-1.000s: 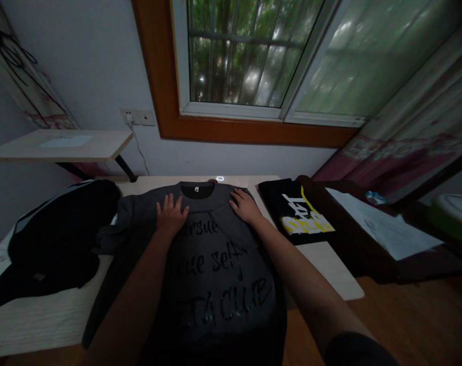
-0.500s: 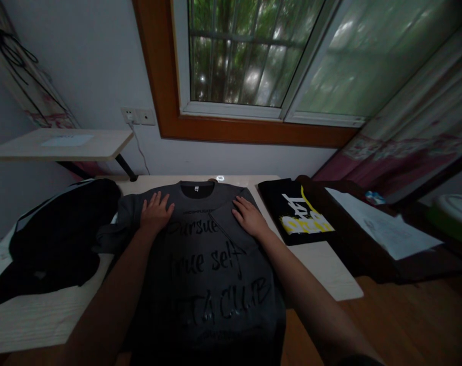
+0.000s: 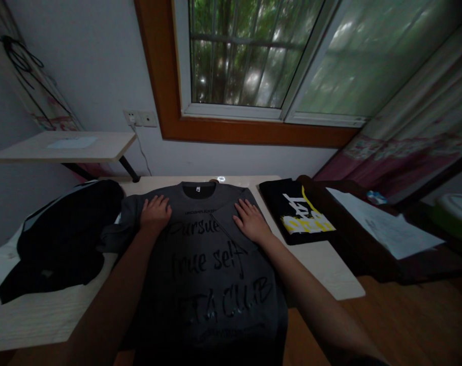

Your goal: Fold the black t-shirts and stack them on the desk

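Note:
A dark grey T-shirt lies front up on the table, its collar toward the window and its lower part hanging over the near edge. Black lettering runs across its chest. My left hand rests flat on the left shoulder area, fingers stretched out. On the opposite shoulder lies my right hand, palm down with the fingers spread. The sleeve on the right is folded inward across the shirt front, close to my right hand. The left sleeve sticks outward in loose folds.
A folded black T-shirt with white and yellow print lies on the right. Dark crumpled clothing is heaped on the left of the pale table. A raised shelf stands behind it. Paper rests on a dark surface at right.
The view has shifted slightly. Both hands stay flat on the grey T-shirt in nearly the same places; the left hand's fingers look a little closer together.

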Action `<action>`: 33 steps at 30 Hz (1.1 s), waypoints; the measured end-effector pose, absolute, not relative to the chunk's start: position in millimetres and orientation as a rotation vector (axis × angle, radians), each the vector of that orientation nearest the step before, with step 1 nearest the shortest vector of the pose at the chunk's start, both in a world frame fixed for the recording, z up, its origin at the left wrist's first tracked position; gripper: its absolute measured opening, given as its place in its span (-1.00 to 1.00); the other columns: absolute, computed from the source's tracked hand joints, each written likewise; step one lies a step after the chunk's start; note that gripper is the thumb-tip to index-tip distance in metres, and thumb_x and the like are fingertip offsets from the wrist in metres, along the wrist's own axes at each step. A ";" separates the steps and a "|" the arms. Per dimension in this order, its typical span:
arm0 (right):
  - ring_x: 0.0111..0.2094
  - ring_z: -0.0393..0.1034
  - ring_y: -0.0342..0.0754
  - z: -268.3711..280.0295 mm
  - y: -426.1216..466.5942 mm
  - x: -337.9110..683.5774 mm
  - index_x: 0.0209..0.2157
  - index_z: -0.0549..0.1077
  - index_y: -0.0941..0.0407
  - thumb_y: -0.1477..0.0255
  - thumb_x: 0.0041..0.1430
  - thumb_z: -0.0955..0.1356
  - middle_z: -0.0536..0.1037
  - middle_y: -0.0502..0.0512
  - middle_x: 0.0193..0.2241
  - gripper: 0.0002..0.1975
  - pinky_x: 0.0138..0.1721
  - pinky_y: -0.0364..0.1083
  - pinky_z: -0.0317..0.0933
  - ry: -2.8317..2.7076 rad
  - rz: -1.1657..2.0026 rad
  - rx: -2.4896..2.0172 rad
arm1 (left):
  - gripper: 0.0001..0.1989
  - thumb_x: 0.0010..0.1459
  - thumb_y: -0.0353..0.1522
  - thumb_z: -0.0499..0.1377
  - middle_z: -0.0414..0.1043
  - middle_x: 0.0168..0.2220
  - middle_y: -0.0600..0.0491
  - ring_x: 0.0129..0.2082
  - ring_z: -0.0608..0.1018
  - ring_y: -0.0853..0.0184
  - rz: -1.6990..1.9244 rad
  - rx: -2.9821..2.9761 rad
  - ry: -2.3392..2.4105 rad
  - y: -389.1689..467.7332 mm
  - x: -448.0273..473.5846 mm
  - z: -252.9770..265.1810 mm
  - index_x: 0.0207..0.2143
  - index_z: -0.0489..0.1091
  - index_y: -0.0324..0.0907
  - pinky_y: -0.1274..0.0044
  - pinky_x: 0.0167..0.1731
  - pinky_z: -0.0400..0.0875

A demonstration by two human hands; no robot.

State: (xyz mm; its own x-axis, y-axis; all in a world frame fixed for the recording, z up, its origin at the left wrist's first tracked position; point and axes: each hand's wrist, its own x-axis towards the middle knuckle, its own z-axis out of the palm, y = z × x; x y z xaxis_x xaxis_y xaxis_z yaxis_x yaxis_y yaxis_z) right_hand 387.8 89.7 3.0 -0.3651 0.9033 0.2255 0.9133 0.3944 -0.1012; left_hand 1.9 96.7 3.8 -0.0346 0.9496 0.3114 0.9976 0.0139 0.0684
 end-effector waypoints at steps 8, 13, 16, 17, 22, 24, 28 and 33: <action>0.45 -0.10 0.20 7.0 42.7 348.7 0.39 0.19 0.10 0.10 0.43 0.16 0.07 0.24 0.43 -0.37 0.41 0.30 -0.13 -2.465 0.027 -1.487 | -0.51 0.31 -0.31 -0.05 0.37 0.28 -0.08 0.33 0.34 0.18 -0.474 -2.255 -1.955 95.2 31.2 -1.2 0.18 0.44 -0.22 0.31 0.36 0.12; 0.45 -0.09 0.16 10.0 26.1 334.5 0.39 0.18 0.16 0.07 0.43 0.17 0.07 0.26 0.43 -0.33 0.42 0.21 -0.08 -2.518 0.107 -1.350 | -0.47 0.35 -0.27 -0.07 0.23 0.36 -0.08 0.39 0.24 0.18 -0.433 -2.288 -1.988 95.0 32.8 -3.3 0.28 0.33 -0.24 0.31 0.39 0.05; 0.40 0.07 0.14 19.0 35.1 340.3 0.32 0.31 0.10 0.07 0.45 0.12 0.25 0.20 0.37 -0.41 0.39 0.21 -0.01 -2.455 0.159 -1.370 | -0.46 0.36 -0.25 -0.08 0.18 0.39 -0.09 0.40 0.21 0.18 -0.415 -2.285 -2.007 93.3 32.2 -2.5 0.30 0.30 -0.23 0.30 0.40 0.01; 0.36 0.14 0.14 22.9 41.0 344.9 0.27 0.37 0.07 0.10 0.46 0.11 0.32 0.18 0.33 -0.45 0.37 0.21 0.02 -2.396 0.143 -1.407 | -0.46 0.37 -0.24 -0.08 0.17 0.39 -0.09 0.41 0.20 0.17 -0.415 -2.287 -2.007 92.8 32.3 -2.1 0.30 0.29 -0.24 0.30 0.40 0.01; 0.14 0.32 0.27 35.1 77.4 377.9 0.15 0.46 0.12 0.27 0.39 0.22 0.41 0.34 0.18 -0.58 0.18 0.20 0.22 -2.044 -0.205 -1.721 | -0.46 0.36 -0.24 -0.07 0.17 0.39 -0.08 0.41 0.20 0.18 -0.410 -2.295 -2.020 92.8 32.6 -0.7 0.31 0.28 -0.21 0.29 0.40 0.02; 0.06 0.36 0.31 34.3 87.2 388.0 0.19 0.40 0.15 0.30 0.35 0.27 0.42 0.42 0.11 -0.55 0.05 0.18 0.29 -1.984 -0.310 -1.878 | -0.46 0.36 -0.24 -0.06 0.17 0.39 -0.08 0.41 0.20 0.17 -0.426 -2.297 -2.022 93.5 32.1 -1.2 0.31 0.29 -0.20 0.29 0.40 0.01; -0.09 0.47 0.24 30.9 93.7 391.8 0.25 0.30 0.12 0.27 0.41 0.20 0.47 0.41 -0.03 -0.54 -0.15 0.08 0.36 -1.986 -0.299 -2.124 | -0.46 0.36 -0.24 -0.06 0.18 0.39 -0.08 0.40 0.21 0.18 -0.437 -2.287 -2.005 94.8 31.5 -4.1 0.31 0.29 -0.20 0.29 0.40 0.02; -0.22 0.55 0.09 36.6 92.9 390.8 0.31 0.16 0.07 0.32 0.49 0.06 0.52 0.31 -0.09 -0.55 -0.20 -0.01 0.37 -2.104 -0.196 -2.289 | -0.45 0.38 -0.23 -0.09 0.16 0.40 -0.09 0.40 0.21 0.17 -0.383 -2.275 -1.972 95.1 30.6 -7.4 0.32 0.28 -0.24 0.30 0.39 0.03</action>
State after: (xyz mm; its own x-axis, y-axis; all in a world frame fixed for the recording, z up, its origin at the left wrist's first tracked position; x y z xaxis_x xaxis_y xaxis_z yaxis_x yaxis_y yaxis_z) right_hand 390.8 92.9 36.6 0.0800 0.9907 0.1101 0.9940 -0.0875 0.0658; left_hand 30.6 95.1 -7.4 0.1265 0.9578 0.2579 0.9847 -0.1527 0.0841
